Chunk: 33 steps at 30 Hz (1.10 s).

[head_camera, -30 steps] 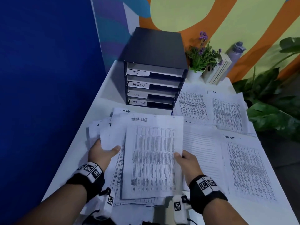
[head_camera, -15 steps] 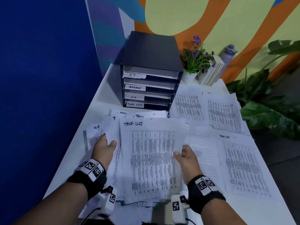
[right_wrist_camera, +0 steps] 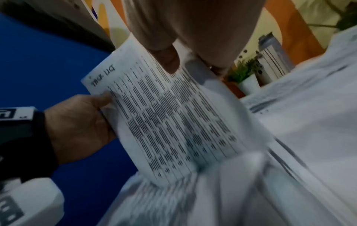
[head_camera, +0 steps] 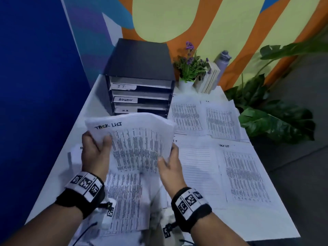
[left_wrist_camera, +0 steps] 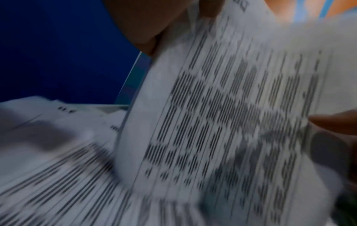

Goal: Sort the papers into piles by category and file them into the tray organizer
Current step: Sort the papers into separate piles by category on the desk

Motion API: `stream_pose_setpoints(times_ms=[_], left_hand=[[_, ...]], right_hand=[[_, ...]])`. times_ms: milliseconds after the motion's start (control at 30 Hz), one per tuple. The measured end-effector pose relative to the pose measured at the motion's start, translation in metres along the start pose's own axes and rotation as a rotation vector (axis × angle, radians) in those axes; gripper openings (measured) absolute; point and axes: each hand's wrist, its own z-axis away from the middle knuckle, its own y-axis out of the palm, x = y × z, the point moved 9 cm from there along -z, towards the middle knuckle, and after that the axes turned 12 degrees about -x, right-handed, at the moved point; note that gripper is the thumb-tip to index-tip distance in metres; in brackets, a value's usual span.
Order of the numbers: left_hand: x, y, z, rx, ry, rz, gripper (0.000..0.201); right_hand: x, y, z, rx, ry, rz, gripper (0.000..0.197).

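— Sorting well begun, filing apparently not. Four piles [head_camera: 209,139] laid out flat on the right half of the table [head_camera: 58,176]: two side by side at the far end beside the organizer, two nearer, the near-right one headed TASK LIST.

— And in the hands?

— One printed sheet headed TASK LIST [head_camera: 134,139], lifted clear of the heap and bowed upward in the middle. Left hand [head_camera: 95,153] pinching its left edge, thumb on the printed face, fingers behind. Right hand [head_camera: 169,164] pinching its right edge lower down; thumb [right_wrist_camera: 166,58] seen pressed on the print from the right wrist view.

— Still unsorted?

— A loose heap [head_camera: 124,197] at the near left, under and below the lifted sheet, corners splayed toward the left edge. Count impossible to give; blurred in the left wrist view.

— The tray organizer?

— Black, at the far left of the table [head_camera: 140,71], slots labelled IT, ADMIN and a third one too blurred to read; lowest slot hidden behind the raised sheet. Something pale at the top of each visible slot, filed paper or the tray's own floor, cannot tell.

— So what is left?

— Likely this sheet across to the near-right TASK LIST pile, then the rest of the heap sheet by sheet, then each pile into its labelled slot. Roughly midway through sorting, by judgement only.
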Motion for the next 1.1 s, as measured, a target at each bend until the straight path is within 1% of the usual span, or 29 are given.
stream_pose_setpoints(times_ms=[67, 133, 233, 267, 333, 367, 433, 467, 567, 633, 700, 733, 767, 800, 867, 900, 933, 967, 1033, 1100], left_hand=[[0.023, 0.008, 0.01, 0.079, -0.058, -0.137, 0.032], [0.03, 0.015, 0.017, 0.113, -0.089, -0.225, 0.031], [0.014, 0.037, 0.019, 0.127, -0.055, -0.181, 0.014], [0.013, 0.047, 0.018, 0.152, -0.032, -0.179, 0.015], [0.021, 0.068, 0.017, 0.248, 0.01, -0.223, 0.031], [0.032, 0.076, 0.017, 0.307, 0.031, -0.31, 0.04], [0.064, 0.083, 0.018, 0.411, 0.057, -0.583, 0.054], [0.084, 0.083, 0.021, 0.454, 0.033, -0.718, 0.062], [0.13, 0.074, 0.031, 0.557, -0.042, -1.042, 0.086], [0.145, 0.074, 0.036, 0.596, -0.055, -1.143, 0.092], [0.154, 0.077, 0.039, 0.621, -0.069, -1.197, 0.092], [0.158, 0.078, 0.038, 0.627, -0.07, -1.215, 0.092], [0.162, 0.079, 0.037, 0.628, -0.069, -1.232, 0.093], [0.165, 0.079, 0.036, 0.627, -0.06, -1.247, 0.093], [0.169, 0.079, 0.036, 0.626, -0.054, -1.261, 0.092], [0.17, 0.08, 0.036, 0.619, -0.056, -1.252, 0.091], [0.17, 0.08, 0.037, 0.61, -0.058, -1.242, 0.09], [0.171, 0.08, 0.037, 0.603, -0.063, -1.233, 0.09], [0.172, 0.08, 0.035, 0.591, -0.057, -1.234, 0.089], [0.171, 0.078, 0.033, 0.588, -0.043, -1.235, 0.088]], right_hand=[[-0.02, 0.004, 0.005, 0.02, 0.027, 0.105, 0.041], [-0.019, -0.004, -0.001, -0.013, 0.006, 0.144, 0.032], [-0.003, -0.043, -0.027, -0.176, -0.008, 0.139, 0.016], [0.0, -0.062, -0.037, -0.234, 0.008, 0.137, 0.012], [-0.003, -0.108, -0.056, -0.346, 0.048, 0.218, 0.015], [-0.01, -0.135, -0.064, -0.402, 0.076, 0.272, 0.016], [-0.03, -0.192, -0.074, -0.506, 0.141, 0.395, 0.012], [-0.041, -0.22, -0.077, -0.546, 0.175, 0.458, 0.013], [-0.071, -0.3, -0.082, -0.594, 0.287, 0.666, 0.024], [-0.083, -0.345, -0.083, -0.602, 0.349, 0.749, 0.024], [-0.092, -0.38, -0.083, -0.594, 0.393, 0.813, 0.018], [-0.097, -0.394, -0.084, -0.595, 0.416, 0.841, 0.018], [-0.103, -0.404, -0.085, -0.599, 0.441, 0.858, 0.023], [-0.109, -0.409, -0.087, -0.601, 0.459, 0.894, 0.033], [-0.113, -0.404, -0.09, -0.566, 0.439, 1.069, 0.062], [-0.116, -0.394, -0.092, -0.52, 0.405, 1.153, 0.068], [-0.12, -0.379, -0.094, -0.447, 0.368, 1.198, 0.068], [-0.13, -0.362, -0.095, -0.35, 0.343, 1.21, 0.066], [-0.154, -0.33, -0.091, -0.155, 0.349, 1.182, 0.06], [-0.173, -0.308, -0.086, -0.033, 0.359, 1.174, 0.059]])
